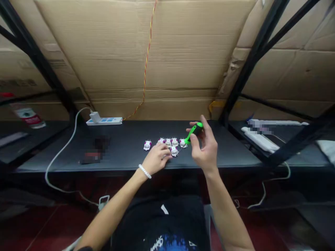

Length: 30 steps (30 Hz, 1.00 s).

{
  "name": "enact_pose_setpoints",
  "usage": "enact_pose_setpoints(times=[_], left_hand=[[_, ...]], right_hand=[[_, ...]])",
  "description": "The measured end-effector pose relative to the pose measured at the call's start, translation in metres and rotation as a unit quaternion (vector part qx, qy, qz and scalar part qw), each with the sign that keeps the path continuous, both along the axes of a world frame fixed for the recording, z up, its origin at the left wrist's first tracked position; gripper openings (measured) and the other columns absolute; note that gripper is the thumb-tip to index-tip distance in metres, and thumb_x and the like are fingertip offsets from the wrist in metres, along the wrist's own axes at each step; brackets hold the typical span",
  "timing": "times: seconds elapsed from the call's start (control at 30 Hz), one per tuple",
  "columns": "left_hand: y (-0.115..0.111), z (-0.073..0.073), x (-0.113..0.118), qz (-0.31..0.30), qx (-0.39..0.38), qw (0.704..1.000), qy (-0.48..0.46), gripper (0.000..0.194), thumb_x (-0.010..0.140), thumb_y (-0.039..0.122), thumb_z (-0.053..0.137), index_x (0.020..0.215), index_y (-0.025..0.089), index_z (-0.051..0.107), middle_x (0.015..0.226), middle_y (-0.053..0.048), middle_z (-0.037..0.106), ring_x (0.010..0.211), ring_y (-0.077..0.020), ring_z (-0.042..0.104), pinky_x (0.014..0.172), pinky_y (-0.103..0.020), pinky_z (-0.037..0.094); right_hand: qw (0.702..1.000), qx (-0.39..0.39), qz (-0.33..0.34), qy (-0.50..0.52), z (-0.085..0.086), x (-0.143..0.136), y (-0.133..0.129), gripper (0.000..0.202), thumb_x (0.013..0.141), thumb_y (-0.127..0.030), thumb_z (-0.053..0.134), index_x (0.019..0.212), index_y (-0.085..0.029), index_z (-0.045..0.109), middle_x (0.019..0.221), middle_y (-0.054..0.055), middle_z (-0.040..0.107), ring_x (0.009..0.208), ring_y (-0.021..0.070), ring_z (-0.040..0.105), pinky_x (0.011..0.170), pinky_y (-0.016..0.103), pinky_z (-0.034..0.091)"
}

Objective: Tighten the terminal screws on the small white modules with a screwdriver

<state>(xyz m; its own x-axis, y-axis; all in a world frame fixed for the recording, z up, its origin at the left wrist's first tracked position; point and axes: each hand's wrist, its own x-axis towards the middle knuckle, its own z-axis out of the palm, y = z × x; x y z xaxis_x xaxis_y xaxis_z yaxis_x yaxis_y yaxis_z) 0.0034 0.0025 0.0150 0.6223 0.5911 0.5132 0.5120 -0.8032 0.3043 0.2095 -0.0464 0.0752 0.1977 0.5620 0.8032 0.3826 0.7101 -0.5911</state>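
My right hand [205, 148] holds a green and black screwdriver [193, 134], its handle between thumb and fingers. The thin shaft slants down to the left, and its tip is at a small white and purple part [174, 151] near the table's front edge. With curled fingers, my left hand [157, 157] grips that part from the left; its far fingertips are partly hidden. Just behind lie several similar parts [174, 142] in a rough row. One more such part [147, 145] sits apart, left of my left hand.
On the black table [131, 134] a white power strip [110, 121] with a plugged-in charger stands at the back left. A white cable [62, 149] hangs over the front edge. Black metal posts [243, 66] flank the space, with cardboard [183, 52] behind. A bottle [30, 116] lies far left.
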Motion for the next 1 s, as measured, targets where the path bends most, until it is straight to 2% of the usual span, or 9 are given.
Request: enact_pose_setpoints(times=[0.1,0.2,0.27,0.37,0.43,0.5,0.6,0.7,1.0], left_hand=[[0.001,-0.007,0.007,0.042,-0.003,0.999,-0.010,0.018,0.099,0.025,0.067,0.084,0.018,0.075,0.100,-0.009,0.071,0.101,-0.0262,0.062,0.095,-0.043,0.055],[0.005,-0.005,0.005,0.064,-0.013,0.998,-0.005,0.019,0.101,0.026,0.064,0.089,0.019,0.077,0.102,-0.009,0.073,0.102,-0.0266,0.065,0.096,-0.044,0.056],[0.008,0.000,-0.001,0.048,-0.029,0.998,-0.007,0.022,0.104,0.025,0.057,0.100,0.019,0.078,0.109,-0.009,0.076,0.106,-0.0257,0.067,0.101,-0.044,0.056],[0.014,0.009,-0.016,-0.022,-0.067,0.997,0.010,0.028,0.105,0.017,0.051,0.119,0.021,0.076,0.123,-0.008,0.077,0.120,-0.0241,0.068,0.112,-0.043,0.052],[0.019,0.012,-0.028,-0.076,-0.102,0.991,0.044,0.031,0.104,0.014,0.052,0.123,0.022,0.075,0.130,-0.008,0.076,0.125,-0.0230,0.067,0.115,-0.043,0.050],[0.023,0.013,-0.037,-0.099,-0.134,0.984,0.066,0.028,0.103,0.016,0.057,0.124,0.021,0.075,0.137,-0.009,0.073,0.130,-0.0237,0.066,0.117,-0.044,0.049],[0.029,0.012,-0.046,-0.096,-0.152,0.980,0.082,0.029,0.098,0.020,0.068,0.126,0.022,0.076,0.140,-0.011,0.072,0.132,-0.0259,0.065,0.117,-0.045,0.048],[0.033,0.010,-0.050,-0.095,-0.144,0.981,0.090,0.032,0.092,0.020,0.077,0.124,0.022,0.078,0.135,-0.011,0.074,0.126,-0.0267,0.067,0.113,-0.044,0.049],[0.033,0.006,-0.054,-0.111,-0.119,0.984,0.074,0.027,0.093,0.020,0.076,0.120,0.023,0.079,0.126,-0.010,0.078,0.118,-0.0250,0.069,0.108,-0.043,0.051]], right_hand=[[1.000,0.000,-0.002,-0.004,-0.001,0.001,0.001,0.062,0.102,-0.029,0.061,0.162,-0.026,0.043,0.133,0.014,0.070,0.103,0.0246,0.077,0.096,0.045,0.067],[1.000,-0.001,-0.002,-0.007,-0.001,0.001,0.001,0.062,0.102,-0.029,0.061,0.161,-0.026,0.044,0.133,0.013,0.070,0.104,0.0245,0.077,0.096,0.044,0.067],[1.000,0.000,-0.002,-0.004,0.000,0.001,0.001,0.061,0.102,-0.029,0.061,0.161,-0.026,0.044,0.133,0.012,0.070,0.105,0.0241,0.077,0.096,0.043,0.067],[1.000,0.004,0.001,0.010,0.000,0.001,0.001,0.059,0.100,-0.028,0.065,0.157,-0.026,0.049,0.132,0.012,0.071,0.104,0.0235,0.077,0.096,0.042,0.066],[1.000,-0.003,0.003,0.018,-0.001,0.001,0.003,0.057,0.098,-0.030,0.070,0.153,-0.026,0.054,0.129,0.012,0.073,0.103,0.0235,0.078,0.097,0.043,0.066],[1.000,-0.014,0.004,0.019,-0.004,0.000,0.004,0.057,0.094,-0.032,0.076,0.148,-0.026,0.059,0.125,0.011,0.075,0.101,0.0239,0.078,0.097,0.045,0.067],[0.999,-0.015,0.017,0.023,-0.010,-0.004,0.007,0.058,0.090,-0.034,0.081,0.145,-0.028,0.063,0.121,0.009,0.078,0.098,0.0241,0.079,0.095,0.046,0.068],[0.999,-0.013,0.034,0.021,-0.016,-0.011,0.010,0.057,0.090,-0.034,0.081,0.144,-0.028,0.065,0.121,0.008,0.079,0.099,0.0241,0.080,0.095,0.045,0.069],[0.998,-0.029,0.046,-0.011,-0.026,-0.024,0.015,0.057,0.090,-0.032,0.080,0.146,-0.030,0.064,0.117,0.006,0.080,0.093,0.0207,0.079,0.092,0.039,0.068]])
